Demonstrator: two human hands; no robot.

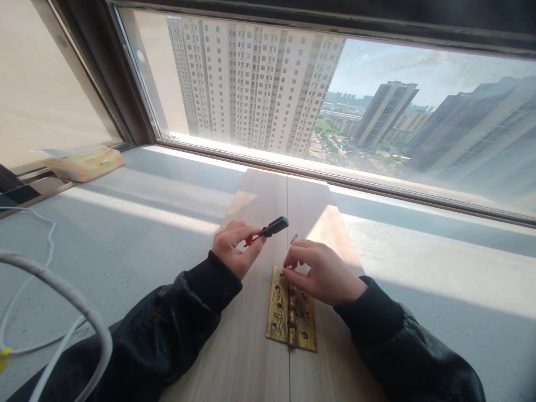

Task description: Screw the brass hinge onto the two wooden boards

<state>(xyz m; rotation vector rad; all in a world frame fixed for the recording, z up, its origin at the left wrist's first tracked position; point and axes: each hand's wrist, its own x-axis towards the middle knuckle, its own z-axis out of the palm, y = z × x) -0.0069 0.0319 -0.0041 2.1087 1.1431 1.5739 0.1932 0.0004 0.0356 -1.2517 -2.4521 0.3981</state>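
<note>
My left hand [237, 245] pinches a small screwdriver [275, 226] close to where its shaft meets the black handle. The handle points up to the right, over the boards. A worn brass butt hinge [280, 312] lies unfolded across the seam of two pale wooden boards [247, 357]. Over its upper end, my right hand [320, 273] is closed, thumb and fingertips at the top left hole. A small metal piece [293, 239] sticks up past its fingers; its kind is not clear. Dark holes show in both leaves, and the right hand hides the hinge's upper right corner.
The boards rest on a pale speckled sill [176, 195] below a large window [259, 84]. At the back left lies a soft tissue pack [86, 163]. A thick white cable [62, 287] loops up at the left, near my left sleeve.
</note>
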